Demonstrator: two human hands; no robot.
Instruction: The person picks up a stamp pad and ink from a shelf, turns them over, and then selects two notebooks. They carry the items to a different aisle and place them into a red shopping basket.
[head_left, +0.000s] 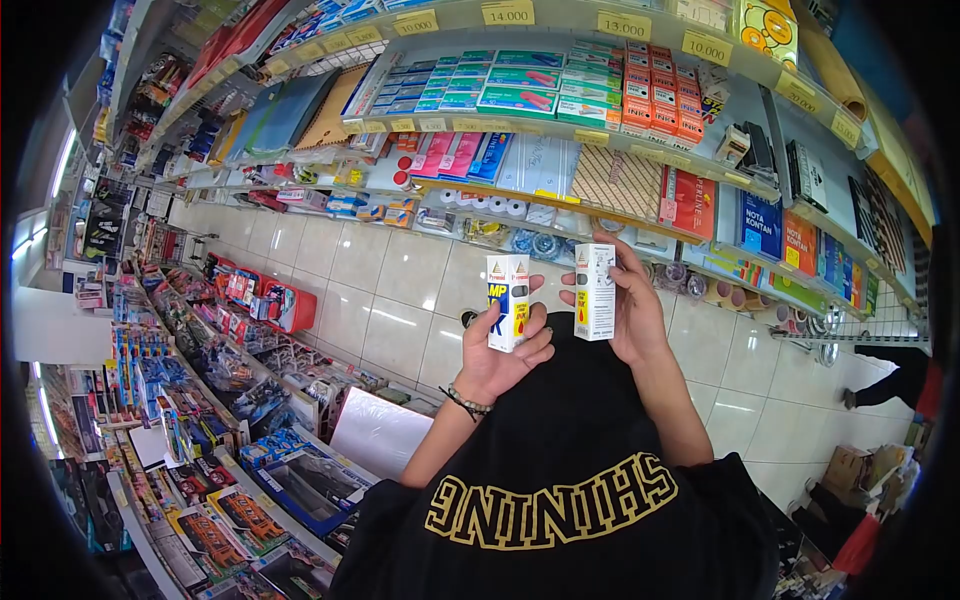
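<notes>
My left hand point(482, 365) is closed around a small upright stamp ink box point(507, 310), white with blue, yellow and red print. A second stamp ink box point(597, 300) is gripped in my right hand point(640, 312), its white side with small black text and a barcode turned to me. Both boxes are held side by side in front of my chest, apart from each other. Parts of the fingers behind each box are hidden.
Shelves ahead carry orange ink boxes point(662, 95), green-and-white boxes point(520, 88), notebooks and price tags. Toy racks point(215, 530) and a red basket point(298, 308) stand on the left. Tiled floor point(400, 320) runs between. At right, a person's dark-clothed leg point(890, 380) shows.
</notes>
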